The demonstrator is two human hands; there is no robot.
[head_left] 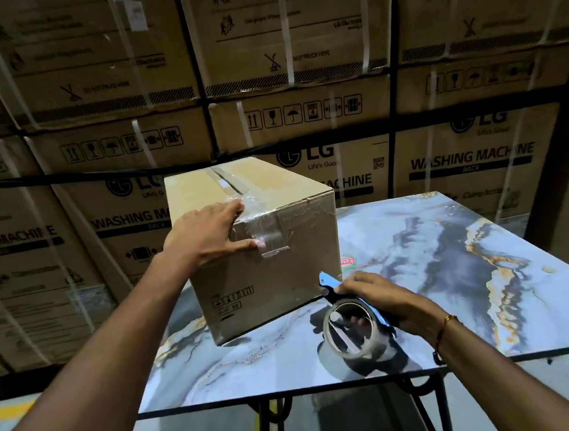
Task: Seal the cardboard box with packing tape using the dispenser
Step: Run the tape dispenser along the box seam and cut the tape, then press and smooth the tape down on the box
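Cardboard box (262, 251) under left hand (206, 237), right hand (383, 301) gripping one dispenser (351, 323)

We see a glossy blue-grey marbled tabletop with gold veining (453, 269) on black metal legs; a brown cardboard box (275, 285) rests directly on it.

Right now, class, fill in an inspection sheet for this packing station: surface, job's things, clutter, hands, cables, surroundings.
Surface: marble-patterned table, metal frame below.
Job's things: cardboard box at the table's left edge; clear tape runs along the top seam and folds onto the near face; tape dispenser, blue, holds a clear roll.
Clutter: round sticker beside the box.
Hands: left hand presses the tape at the box's top edge; right hand has its grip on the dispenser.
Cables: nothing seen.
Surroundings: stacked washing machine cartons behind.
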